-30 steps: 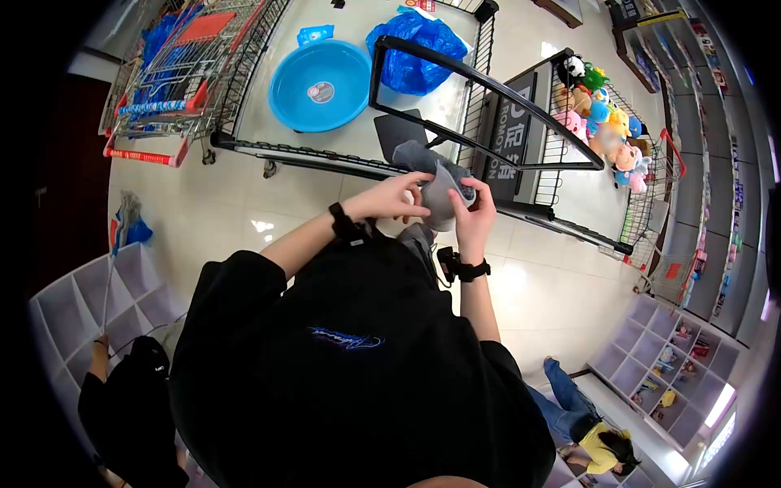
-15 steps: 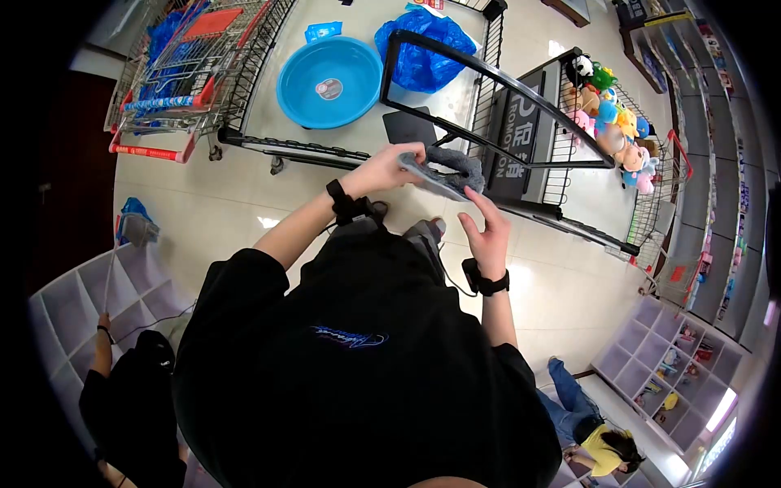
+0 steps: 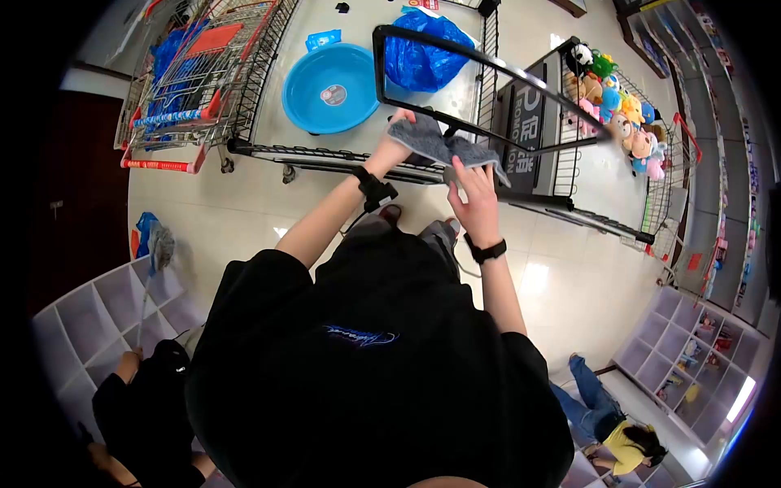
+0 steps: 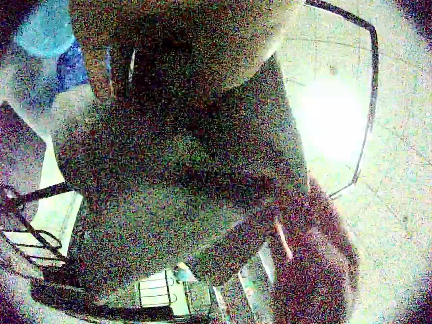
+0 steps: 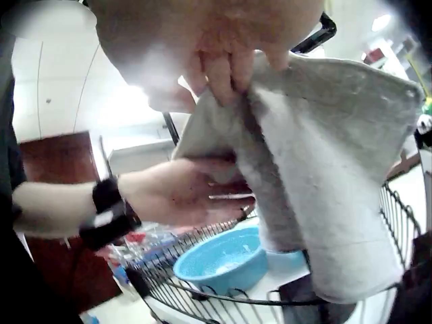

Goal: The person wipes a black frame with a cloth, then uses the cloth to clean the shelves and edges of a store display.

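A grey cloth, darker and fuzzy on one side and pale on the other, is held between both hands, spread sideways with a fold in its middle. My left hand grips its left end. My right hand has its fingertips on the near edge, right of the middle. The right wrist view shows the right fingers bent over the top of the pale cloth, which hangs in two folded flaps. Behind it, the left hand reaches in from the side. Heavy grain blurs the left wrist view.
Ahead stands a low wire-sided display bin with a blue basin and a blue plastic bag. A black frame rises beside it. Plush toys lie at right, shopping carts at left. Two people are nearby.
The cloth went from bunched between both hands, to a curved loop, to spread wide. The right hand came off it to a light touch, then moved back onto its edge.
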The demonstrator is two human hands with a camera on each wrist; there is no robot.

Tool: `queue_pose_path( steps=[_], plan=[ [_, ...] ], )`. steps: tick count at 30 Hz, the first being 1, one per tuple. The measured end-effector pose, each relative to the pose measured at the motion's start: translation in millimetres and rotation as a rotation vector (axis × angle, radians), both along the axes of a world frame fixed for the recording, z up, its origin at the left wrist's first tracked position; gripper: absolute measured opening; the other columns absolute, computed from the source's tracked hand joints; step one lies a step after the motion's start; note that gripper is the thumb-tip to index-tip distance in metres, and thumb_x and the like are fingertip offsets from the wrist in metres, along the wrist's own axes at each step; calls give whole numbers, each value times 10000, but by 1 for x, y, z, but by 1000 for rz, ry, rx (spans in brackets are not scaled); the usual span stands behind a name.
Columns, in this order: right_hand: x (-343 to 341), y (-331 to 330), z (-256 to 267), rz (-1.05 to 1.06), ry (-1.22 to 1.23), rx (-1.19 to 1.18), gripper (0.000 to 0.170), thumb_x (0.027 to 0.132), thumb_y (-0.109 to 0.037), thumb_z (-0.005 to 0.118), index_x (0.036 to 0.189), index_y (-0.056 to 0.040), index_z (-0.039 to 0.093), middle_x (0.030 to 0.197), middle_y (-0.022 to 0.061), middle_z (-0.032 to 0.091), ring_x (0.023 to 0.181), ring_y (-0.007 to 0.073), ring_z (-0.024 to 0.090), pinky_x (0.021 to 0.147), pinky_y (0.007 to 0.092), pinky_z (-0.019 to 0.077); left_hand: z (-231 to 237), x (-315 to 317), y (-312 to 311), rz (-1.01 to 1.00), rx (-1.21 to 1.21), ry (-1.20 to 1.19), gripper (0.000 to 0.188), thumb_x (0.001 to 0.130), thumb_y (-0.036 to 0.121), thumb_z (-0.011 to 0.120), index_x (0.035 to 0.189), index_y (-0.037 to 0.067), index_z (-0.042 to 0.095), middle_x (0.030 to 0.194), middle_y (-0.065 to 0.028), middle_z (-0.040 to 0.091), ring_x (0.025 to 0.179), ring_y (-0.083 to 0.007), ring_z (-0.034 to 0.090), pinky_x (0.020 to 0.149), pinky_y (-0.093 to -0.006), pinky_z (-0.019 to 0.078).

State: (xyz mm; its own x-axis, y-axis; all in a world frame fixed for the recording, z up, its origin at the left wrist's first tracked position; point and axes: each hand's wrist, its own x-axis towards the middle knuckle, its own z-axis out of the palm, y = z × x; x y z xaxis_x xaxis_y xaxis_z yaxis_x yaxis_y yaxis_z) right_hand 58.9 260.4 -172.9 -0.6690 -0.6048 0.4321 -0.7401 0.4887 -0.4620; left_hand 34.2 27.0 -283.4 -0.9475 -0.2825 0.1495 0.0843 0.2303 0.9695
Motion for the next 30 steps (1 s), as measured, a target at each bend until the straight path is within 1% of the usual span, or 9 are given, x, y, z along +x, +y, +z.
queue_pose_path(
  steps=[2, 4, 9, 15, 16, 17, 21, 25, 30],
  plan=[
    [-7, 4, -12, 49, 37, 81, 629, 858, -20, 694, 1469, -96, 566, 1095, 79, 682, 1073, 281, 630, 1156, 617, 364, -19, -13, -2, 55, -65, -17, 385, 895, 183, 766, 1109, 72, 466, 921, -106, 615, 898, -210, 629, 814, -370, 513],
    [-12, 6, -23, 53, -18, 79, 627, 859, -11, 691, 1467, -107, 571, 1111, 90, 683, 1116, 298, 628, 1176, 605, 348, -18, -18, 9, 141, 144, -23, 401, 874, 187, 781, 1111, 48, 489, 969, -155, 646, 926, -255, 661, 822, -382, 518],
    [-24, 3, -33, 59, -126, 26, 549, 890, -16, 668, 1426, -121, 614, 1123, 119, 707, 1156, 318, 636, 1214, 599, 291, -20, -30, 8, -288, -375, -120, 358, 801, 141, 777, 1096, 25, 612, 1106, -213, 679, 1006, -355, 670, 888, -423, 523],
    [-50, 3, -49, -25, -385, -155, 387, 937, -35, 612, 1313, -93, 676, 1193, 157, 726, 1183, 358, 668, 1249, 572, 234, 0, -7, 28, -340, -94, -141, 465, 797, 142, 773, 1226, 18, 643, 1244, -241, 667, 1145, -397, 643, 999, -430, 503],
    [-52, -2, -52, -35, -307, -204, 300, 949, -58, 610, 1243, -66, 672, 1117, 152, 739, 1033, 336, 716, 1164, 547, 390, 10, -8, 33, -335, -113, -80, 478, 803, 147, 774, 1243, 17, 639, 1262, -243, 662, 1158, -403, 637, 1007, -434, 499],
    [-52, -5, -55, -84, -412, -277, 271, 953, -69, 613, 1218, -56, 666, 1125, 159, 739, 1048, 332, 718, 1126, 516, 429, 18, -11, 39, -330, -131, -18, 491, 809, 152, 775, 1260, 16, 636, 1280, -244, 656, 1171, -409, 631, 1015, -437, 495],
    [-59, -13, -56, -230, -584, -368, 225, 948, -143, 674, 1139, -26, 650, 1102, 180, 738, 1033, 339, 723, 950, 431, 530, -13, -38, 48, -293, 2, -180, 338, 902, 196, 713, 1171, -4, 669, 1086, -243, 718, 1037, -424, 688, 890, -462, 544],
    [-65, -24, -48, -326, -421, -149, 342, 893, -287, 796, 992, 21, 686, 930, 174, 703, 859, 317, 690, 792, 396, 539, -49, -44, 54, -308, -300, 31, 206, 916, 128, 629, 1052, -9, 700, 962, -287, 698, 986, -499, 647, 816, -512, 542],
    [-67, -38, -64, -460, -165, -43, 402, 834, -400, 808, 935, -14, 756, 931, 174, 665, 978, 383, 566, 874, 466, 479, -77, -47, 48, -408, -242, -100, 196, 923, 156, 654, 957, -30, 708, 888, -279, 690, 916, -495, 657, 772, -511, 534]
  ],
)
